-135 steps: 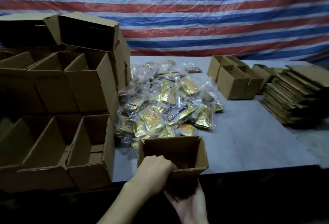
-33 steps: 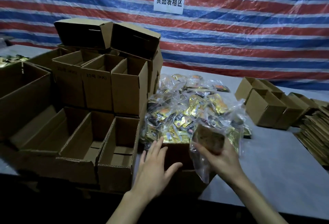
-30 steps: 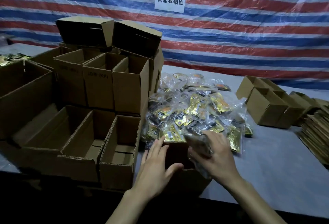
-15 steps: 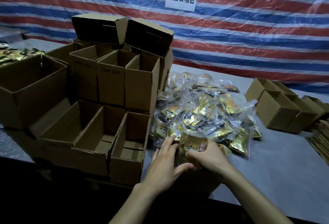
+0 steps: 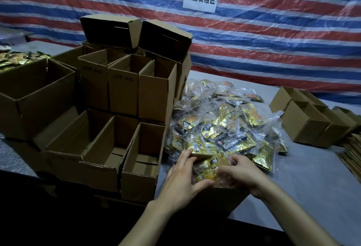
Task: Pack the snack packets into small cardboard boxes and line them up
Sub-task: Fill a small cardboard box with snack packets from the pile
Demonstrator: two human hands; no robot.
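**A:** How far along is the packing?

**B:** Barely started, I judge. At left, stacked open brown cardboard boxes (image 5: 109, 148), the front row empty. Left hand (image 5: 181, 179), grip apart, steadies a small brown cardboard box (image 5: 224, 198) on the grey counter (image 5: 302, 177). Right hand (image 5: 241, 175), grip clamped on a clear bag of gold snack packets (image 5: 210, 167), presses it in. A heap of bagged packets (image 5: 220, 128) waits beyond.

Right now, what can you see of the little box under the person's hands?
The small cardboard box is brown, open-topped and upright on the table near its front edge, front wall shadowed. A clear bag of gold snack packets fills its mouth. The left hand lies flat against its left side, thumb over the near rim; the right hand curls its fingers on the bag.
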